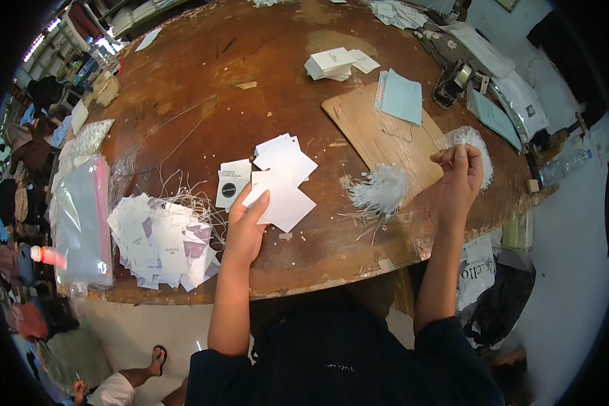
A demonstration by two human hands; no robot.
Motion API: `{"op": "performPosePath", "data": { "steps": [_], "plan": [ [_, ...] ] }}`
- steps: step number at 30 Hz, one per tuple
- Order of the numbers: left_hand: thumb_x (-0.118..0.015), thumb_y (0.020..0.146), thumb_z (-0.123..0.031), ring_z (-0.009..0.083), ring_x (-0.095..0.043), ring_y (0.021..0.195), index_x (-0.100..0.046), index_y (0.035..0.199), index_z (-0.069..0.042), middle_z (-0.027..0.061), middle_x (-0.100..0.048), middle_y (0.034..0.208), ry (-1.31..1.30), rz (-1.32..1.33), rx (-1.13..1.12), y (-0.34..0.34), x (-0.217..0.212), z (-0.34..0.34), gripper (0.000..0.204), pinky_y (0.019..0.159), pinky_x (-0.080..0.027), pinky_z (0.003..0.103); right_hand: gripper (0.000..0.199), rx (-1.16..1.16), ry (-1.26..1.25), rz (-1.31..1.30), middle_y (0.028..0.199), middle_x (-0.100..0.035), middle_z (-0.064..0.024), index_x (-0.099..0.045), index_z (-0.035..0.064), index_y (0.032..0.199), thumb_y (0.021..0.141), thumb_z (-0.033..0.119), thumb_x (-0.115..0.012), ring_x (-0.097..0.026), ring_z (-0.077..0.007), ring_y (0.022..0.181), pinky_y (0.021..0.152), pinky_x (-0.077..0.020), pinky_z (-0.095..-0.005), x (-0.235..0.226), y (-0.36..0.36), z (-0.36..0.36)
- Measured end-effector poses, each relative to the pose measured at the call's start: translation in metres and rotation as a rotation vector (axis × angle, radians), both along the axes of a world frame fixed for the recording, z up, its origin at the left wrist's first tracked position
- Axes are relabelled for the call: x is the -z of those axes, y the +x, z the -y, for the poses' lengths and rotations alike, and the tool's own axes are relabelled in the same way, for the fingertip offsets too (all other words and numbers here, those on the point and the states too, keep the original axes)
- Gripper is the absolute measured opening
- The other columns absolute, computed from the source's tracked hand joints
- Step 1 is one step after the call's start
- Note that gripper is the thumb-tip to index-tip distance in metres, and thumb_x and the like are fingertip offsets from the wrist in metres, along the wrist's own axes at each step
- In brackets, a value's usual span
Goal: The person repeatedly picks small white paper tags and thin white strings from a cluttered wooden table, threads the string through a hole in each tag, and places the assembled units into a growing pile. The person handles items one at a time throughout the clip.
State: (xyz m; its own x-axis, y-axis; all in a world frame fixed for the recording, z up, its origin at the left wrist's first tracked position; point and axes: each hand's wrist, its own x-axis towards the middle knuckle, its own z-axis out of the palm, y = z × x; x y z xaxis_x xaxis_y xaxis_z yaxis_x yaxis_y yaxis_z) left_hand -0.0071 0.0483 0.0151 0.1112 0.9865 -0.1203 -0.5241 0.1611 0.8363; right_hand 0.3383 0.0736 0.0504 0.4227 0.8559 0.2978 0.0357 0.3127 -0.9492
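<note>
My left hand (245, 227) rests on the brown wooden table (250, 81), thumb and fingers pinching a fan of white square paper tags (284, 183). One tag with a black round mark (232, 184) lies just left of that fan. My right hand (459, 177) is raised over the table's right edge, fingertips pinched on a thin white string. A fluffy bundle of white strings (380, 191) lies between my hands, on the end of a thin wooden board (372, 128).
A heap of strung white tags (162, 240) lies at the left front edge, beside clear plastic bags (81, 216). A stack of white cards (331, 64) and a light blue pad (400, 98) sit farther back. A person's sandalled foot (157, 357) shows below left.
</note>
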Motion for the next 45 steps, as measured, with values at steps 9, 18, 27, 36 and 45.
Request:
{"op": "performPosePath", "data": {
  "steps": [9, 18, 27, 36, 45],
  "plan": [
    [-0.056, 0.101, -0.009, 0.0233, -0.061, 0.124, -0.048, 0.144, 0.004, 0.0154, -0.059, 0.139, -0.028, -0.027, 0.238, 0.020, -0.007, 0.003, 0.045, 0.105, -0.050, 0.039, 0.015, -0.041, -0.142, -0.103, 0.081, -0.060, -0.0029, -0.058, 0.0056, 0.106, 0.106, 0.020, -0.055, -0.061, -0.0125, 0.067, 0.063, -0.0536, -0.0289, 0.009, 0.009, -0.009],
    [-0.057, 0.103, -0.011, 0.0123, -0.060, 0.116, -0.032, 0.158, 0.000, 0.0068, -0.062, 0.131, -0.228, -0.105, 0.729, 0.123, 0.001, -0.010, 0.061, 0.098, -0.049, 0.030, 0.013, -0.071, -0.159, -0.236, 0.075, -0.056, -0.0001, -0.058, 0.0064, 0.105, 0.105, 0.020, -0.057, -0.056, -0.0120, 0.063, 0.060, -0.0517, -0.0297, 0.025, 0.045, -0.038],
    [-0.055, 0.103, -0.009, 0.0107, -0.055, 0.120, -0.026, 0.160, -0.002, 0.0105, -0.046, 0.153, -0.144, -0.257, 0.746, 0.129, 0.017, -0.006, 0.064, 0.101, -0.046, 0.027, 0.011, -0.102, -0.090, -0.385, 0.075, -0.050, 0.0017, -0.060, 0.0082, 0.106, 0.103, 0.018, -0.060, -0.051, -0.0119, 0.063, 0.058, -0.0454, -0.0293, 0.028, 0.083, -0.038],
    [-0.056, 0.101, -0.008, 0.0149, -0.060, 0.121, -0.040, 0.151, 0.003, 0.0128, -0.058, 0.141, -0.132, 0.148, 0.612, 0.098, -0.005, 0.000, 0.054, 0.103, -0.048, 0.033, 0.015, 0.006, -0.235, 0.233, 0.073, -0.063, 0.0002, -0.071, 0.0012, 0.105, 0.098, 0.013, -0.065, -0.053, -0.0073, 0.063, 0.057, -0.0444, -0.0259, 0.010, -0.004, 0.018],
    [-0.058, 0.101, -0.013, 0.0145, -0.063, 0.114, -0.042, 0.151, 0.000, 0.0095, -0.062, 0.129, -0.119, 0.348, 0.483, 0.090, -0.007, 0.016, 0.054, 0.097, -0.051, 0.031, 0.027, -0.356, -0.259, 0.332, 0.082, -0.067, -0.0116, -0.068, 0.0035, 0.117, 0.090, 0.002, -0.067, -0.064, -0.0184, 0.071, 0.065, -0.0484, -0.0261, 0.019, -0.078, 0.047]
  ]
}}
